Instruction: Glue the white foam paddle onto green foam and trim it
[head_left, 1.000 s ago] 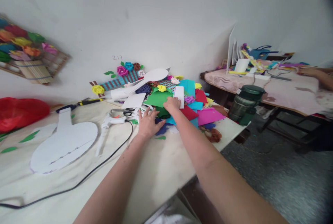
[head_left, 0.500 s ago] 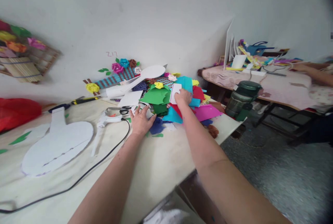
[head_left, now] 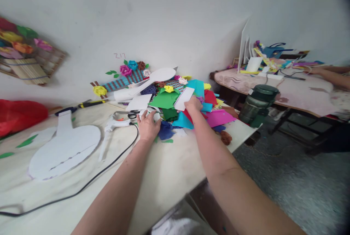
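Head view, looking down at my table: my right hand [head_left: 193,104] pinches a white card [head_left: 183,98] by its lower right end, thumb and fingers closed on the edge. The card is tilted, its upper end leaning to the right, above the pile of coloured paper, with green paper [head_left: 163,101] just to its left and light-blue paper [head_left: 196,86] behind it. My left hand [head_left: 149,125] is palm down with the fingers loosely spread over white scraps [head_left: 156,117]; how hard it presses I cannot tell. Dark-blue paper [head_left: 165,130] lies just right of it, and scissors [head_left: 133,114] sit beside its fingertips. Further left come a white glue gun [head_left: 109,125] with a black cord [head_left: 105,170] and a round white board [head_left: 67,151], flat on the table [head_left: 164,187].
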Demonstrator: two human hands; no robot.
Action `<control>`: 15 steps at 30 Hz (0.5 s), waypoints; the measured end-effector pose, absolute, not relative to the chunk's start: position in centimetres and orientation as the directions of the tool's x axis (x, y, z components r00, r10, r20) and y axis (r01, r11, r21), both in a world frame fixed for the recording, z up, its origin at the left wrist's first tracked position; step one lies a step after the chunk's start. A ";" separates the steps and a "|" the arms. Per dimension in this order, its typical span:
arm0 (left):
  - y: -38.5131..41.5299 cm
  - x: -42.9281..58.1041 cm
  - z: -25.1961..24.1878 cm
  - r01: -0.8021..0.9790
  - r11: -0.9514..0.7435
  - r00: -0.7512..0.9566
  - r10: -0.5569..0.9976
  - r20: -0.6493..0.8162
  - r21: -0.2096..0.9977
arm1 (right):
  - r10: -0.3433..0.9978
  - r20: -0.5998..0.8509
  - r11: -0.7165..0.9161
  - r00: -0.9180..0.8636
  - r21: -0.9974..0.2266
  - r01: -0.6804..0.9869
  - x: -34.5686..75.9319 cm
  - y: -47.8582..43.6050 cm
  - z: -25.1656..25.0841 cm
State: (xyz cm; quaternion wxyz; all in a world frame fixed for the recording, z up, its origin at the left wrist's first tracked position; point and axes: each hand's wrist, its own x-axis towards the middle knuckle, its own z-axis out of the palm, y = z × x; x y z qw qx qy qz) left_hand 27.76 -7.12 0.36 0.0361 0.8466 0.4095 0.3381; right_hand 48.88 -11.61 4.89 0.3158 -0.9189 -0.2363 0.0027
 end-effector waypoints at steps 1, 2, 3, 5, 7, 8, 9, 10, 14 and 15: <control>-7.1 27.7 0.3 0.671 -0.660 0.435 0.719 0.542 0.338 | 0.437 0.150 -0.691 0.887 -0.575 0.438 48.7 -11.4 4.8; -7.1 27.7 0.3 0.674 -0.658 0.433 0.721 0.541 0.338 | 0.439 0.154 -0.693 0.885 -0.570 0.442 48.6 -11.3 4.8; -7.1 27.7 0.3 0.677 -0.655 0.432 0.723 0.539 0.336 | 0.441 0.152 -0.693 0.884 -0.569 0.443 48.6 -11.1 4.7; -7.2 27.7 0.4 0.681 -0.653 0.433 0.725 0.536 0.332 | 0.440 0.124 -0.682 0.889 -0.598 0.421 48.6 -10.9 4.5; -7.2 27.7 0.3 0.685 -0.650 0.433 0.725 0.535 0.328 | 0.431 0.074 -0.652 0.899 -0.663 0.368 48.7 -10.9 4.4; -7.2 27.7 0.3 0.688 -0.649 0.431 0.726 0.535 0.325 | 0.423 0.059 -0.626 0.904 -0.702 0.339 48.8 -10.9 4.4; -7.2 27.7 0.3 0.692 -0.646 0.428 0.727 0.537 0.324 | 0.410 0.063 -0.593 0.910 -0.740 0.318 48.9 -10.9 4.4; -7.2 27.7 0.3 0.696 -0.641 0.422 0.729 0.539 0.323 | 0.390 0.084 -0.553 0.917 -0.775 0.307 49.0 -10.9 4.5; -7.2 27.6 0.3 0.713 -0.619 0.387 0.739 0.551 0.330 | 0.331 0.266 -0.344 0.906 -0.859 0.378 49.1 -10.4 4.9; -7.1 27.5 0.3 0.715 -0.614 0.380 0.742 0.552 0.334 | 0.350 0.309 -0.282 0.884 -0.865 0.414 49.1 -10.1 5.0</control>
